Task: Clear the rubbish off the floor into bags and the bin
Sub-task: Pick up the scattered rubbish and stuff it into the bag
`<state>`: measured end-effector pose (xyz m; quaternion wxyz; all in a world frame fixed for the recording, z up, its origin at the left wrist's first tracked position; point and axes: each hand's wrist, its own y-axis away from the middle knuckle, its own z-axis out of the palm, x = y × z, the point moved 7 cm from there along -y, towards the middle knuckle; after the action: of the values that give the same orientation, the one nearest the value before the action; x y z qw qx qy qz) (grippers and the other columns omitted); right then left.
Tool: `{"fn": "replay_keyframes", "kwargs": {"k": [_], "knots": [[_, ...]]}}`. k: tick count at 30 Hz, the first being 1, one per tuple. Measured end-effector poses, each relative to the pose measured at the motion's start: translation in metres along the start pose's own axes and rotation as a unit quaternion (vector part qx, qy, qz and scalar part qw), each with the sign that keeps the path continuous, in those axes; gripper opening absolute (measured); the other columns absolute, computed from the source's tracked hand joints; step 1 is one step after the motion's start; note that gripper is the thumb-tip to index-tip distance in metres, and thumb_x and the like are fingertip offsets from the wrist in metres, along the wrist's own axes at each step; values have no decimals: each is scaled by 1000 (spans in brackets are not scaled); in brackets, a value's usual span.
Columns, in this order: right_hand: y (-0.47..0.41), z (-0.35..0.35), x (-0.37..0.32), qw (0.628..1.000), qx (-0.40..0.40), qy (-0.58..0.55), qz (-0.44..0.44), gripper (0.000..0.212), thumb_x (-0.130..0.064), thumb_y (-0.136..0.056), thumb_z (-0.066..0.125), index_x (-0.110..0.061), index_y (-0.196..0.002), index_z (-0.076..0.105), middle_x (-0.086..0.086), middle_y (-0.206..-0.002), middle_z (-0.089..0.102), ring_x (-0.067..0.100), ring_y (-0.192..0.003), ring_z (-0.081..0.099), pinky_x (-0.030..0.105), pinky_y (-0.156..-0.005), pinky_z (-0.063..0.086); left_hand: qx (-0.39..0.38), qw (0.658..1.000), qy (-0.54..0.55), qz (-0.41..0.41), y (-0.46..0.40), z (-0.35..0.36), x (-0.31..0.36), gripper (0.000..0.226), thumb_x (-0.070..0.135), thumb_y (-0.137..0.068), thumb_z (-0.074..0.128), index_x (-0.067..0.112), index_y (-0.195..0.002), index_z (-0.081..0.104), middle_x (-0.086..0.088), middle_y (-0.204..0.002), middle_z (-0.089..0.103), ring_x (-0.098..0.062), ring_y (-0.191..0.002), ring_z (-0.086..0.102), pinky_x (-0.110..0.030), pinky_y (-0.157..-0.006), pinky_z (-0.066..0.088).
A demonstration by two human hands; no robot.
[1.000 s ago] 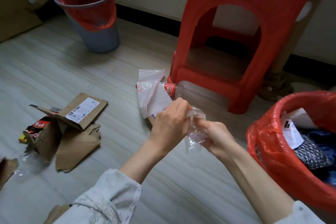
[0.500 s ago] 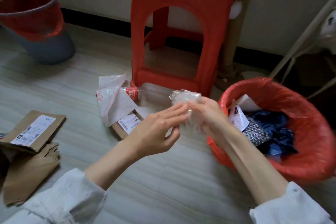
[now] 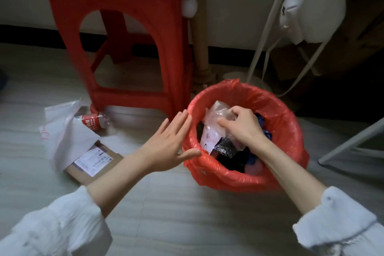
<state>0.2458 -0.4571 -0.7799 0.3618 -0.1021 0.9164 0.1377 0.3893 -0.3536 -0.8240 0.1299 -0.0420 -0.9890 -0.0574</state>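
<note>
Since the earlier frame, the clear plastic wrapper (image 3: pixel 222 117) has been carried from in front of the bin to inside its mouth, and the left hand (image 3: pixel 169 142) has been taken off it. The wrapper is now gripped by the right hand (image 3: pixel 242 125) alone, fingers closed around the crumpled film, above the rubbish already lying in the bin (image 3: pixel 276 110). That rubbish includes a white printed label (image 3: pixel 208 138), a dark patterned packet (image 3: pixel 225 147) and something blue (image 3: pixel 265 129) at the far side. The bin is lined with a red bag whose edge is folded over the rim.

The left hand is held open and flat, fingers spread, with nothing in it; its fingertips and thumb are seen at the near-left rim of the bag, though whether the plastic is actually touched cannot be told.

On the floor (image 3: pixel 166 214) to the left, a plastic bottle (image 3: pixel 96 121) with a red label is lying on its side against the foot of a red stool (image 3: pixel 124 27). A white plastic bag (image 3: pixel 62 133) is draped beside the bottle and partly over a flat cardboard parcel (image 3: pixel 95 162) bearing a shipping label. White sleeves are seen on both forearms.
</note>
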Motion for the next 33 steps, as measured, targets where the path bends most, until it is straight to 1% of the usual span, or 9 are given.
{"fn": "replay_keyframes", "kwargs": {"k": [4, 8, 10, 13, 15, 19, 26, 30, 33], "knots": [[-2, 42, 20, 993, -31, -75, 88, 23, -24, -76, 67, -18, -60, 52, 6, -76, 59, 23, -76, 55, 30, -64, 40, -13, 999, 40, -8, 0, 7, -7, 107, 89, -64, 4, 23, -144, -22, 7, -154, -23, -5, -140, -22, -31, -118, -7], [0, 64, 59, 950, -105, -178, 232, 5, -11, -78, 63, -9, -79, 59, 5, -66, 56, 16, -56, 52, 24, -54, 40, 27, 997, 61, 31, 5, -1, -1, 96, 78, -77, 23, 21, -149, -5, 8, -156, -17, -2, -141, -20, -32, -119, -3], [-3, 65, 61, 951, -156, -157, 216, 5, -10, -80, 62, -8, -80, 58, 6, -65, 60, 16, -56, 56, 26, -59, 44, 52, 995, 40, 82, 6, -9, 11, 85, 72, -82, 25, 18, -148, 15, 5, -158, -8, -3, -143, -14, -31, -119, -3], [-9, 68, 56, 964, -201, -59, 161, 14, -19, -80, 66, -7, -77, 60, 13, -80, 68, 23, -77, 67, 32, -67, 52, 43, 992, 32, 117, 7, -8, 23, 77, 69, -85, 23, 19, -143, 27, 5, -158, 2, -3, -143, -11, -26, -117, -8], [-12, 70, 51, 973, -194, 25, 125, 20, -26, -81, 66, -6, -81, 61, 13, -90, 69, 25, -86, 68, 33, -70, 55, 53, 991, 34, 117, 7, -7, 22, 75, 69, -85, 24, 18, -137, 37, 4, -157, 8, -4, -144, -8, -25, -117, -8], [-11, 67, 35, 971, -138, 191, 36, 28, -29, -85, 58, -12, -67, 44, 17, -102, 64, 34, -97, 61, 32, -63, 41, 84, 989, 24, 122, 5, -8, 21, 66, 68, -85, 28, 15, -118, 50, -2, -153, 28, -11, -145, 8, -28, -118, 1], [-14, 77, 18, 928, -97, 356, -50, 30, -29, -93, 49, -8, -111, 60, 15, -116, 62, 34, -111, 57, 36, -83, 46, 99, 988, 19, 118, 5, -9, 23, 65, 69, -83, 30, 14, -110, 52, -4, -151, 32, -13, -144, 11, -31, -118, 7], [-15, 104, 16, 932, -116, 335, -76, 31, -27, -94, 44, -15, -120, 57, 13, -117, 62, 33, -112, 57, 36, -82, 44, 104, 986, 48, 121, 4, -7, 20, 60, 66, -82, 36, 13, -104, 53, -6, -147, 38, -15, -142, 15, -27, -117, 9], [-24, 108, 27, 953, -165, 255, -9, 32, -41, -88, 52, -12, -96, 62, 11, -102, 66, 31, -99, 61, 33, -71, 40, 111, 984, 78, 117, 6, -4, 13, 59, 66, -82, 39, 12, -102, 52, -8, -144, 42, -17, -142, 16, -26, -116, 10]]}}
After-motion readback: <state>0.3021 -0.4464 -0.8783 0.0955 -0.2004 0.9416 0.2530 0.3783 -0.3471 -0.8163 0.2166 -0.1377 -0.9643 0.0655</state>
